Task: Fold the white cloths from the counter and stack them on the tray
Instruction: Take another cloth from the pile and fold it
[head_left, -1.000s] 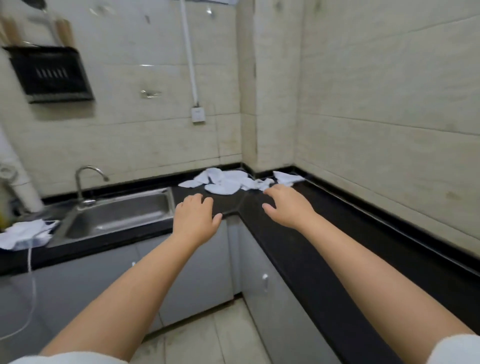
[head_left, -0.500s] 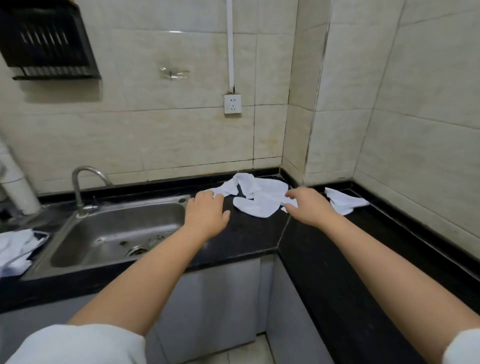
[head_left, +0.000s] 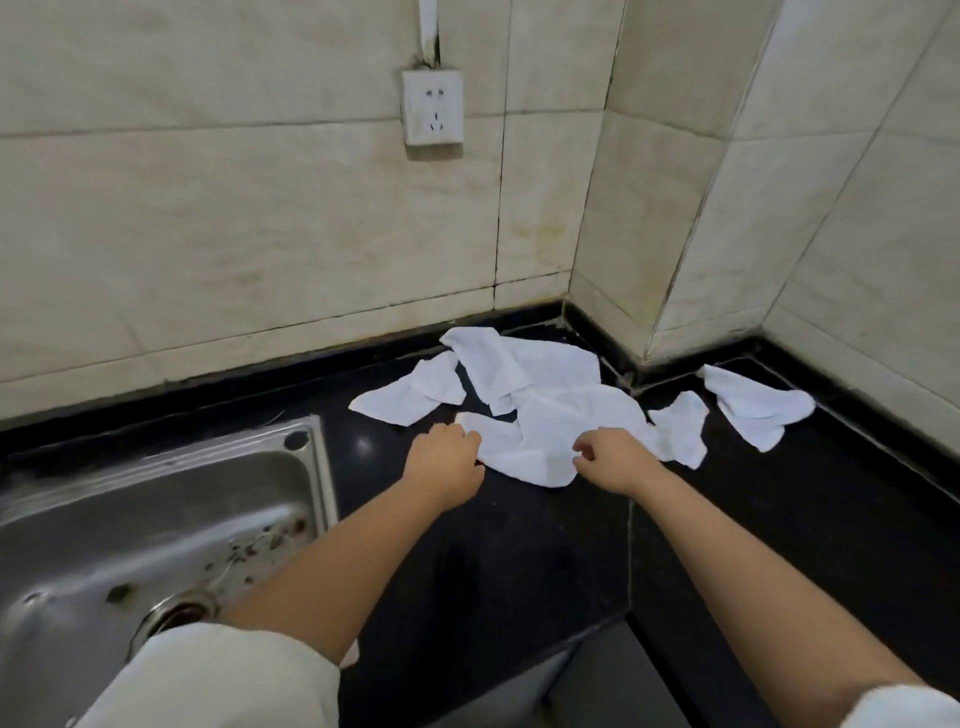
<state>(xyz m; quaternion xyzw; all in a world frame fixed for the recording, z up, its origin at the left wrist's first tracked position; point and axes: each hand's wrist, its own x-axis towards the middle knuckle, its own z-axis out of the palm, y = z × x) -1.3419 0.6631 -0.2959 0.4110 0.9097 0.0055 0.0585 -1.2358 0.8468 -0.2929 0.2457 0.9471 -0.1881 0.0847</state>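
Crumpled white cloths (head_left: 550, 415) strewn on black counter (head_left: 519, 545); both hands' curled fingers (head_left: 462, 434) grip the nearest

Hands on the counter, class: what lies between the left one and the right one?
In the head view, the near edge of a crumpled white cloth spans the gap between the left hand and right hand; both hands are at its edge.

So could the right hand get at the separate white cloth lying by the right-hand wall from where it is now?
Probably yes. The right hand is at the near edge of the middle cloth; the separate cloth lies further right on bare counter, with nothing on it and only a smaller cloth between.
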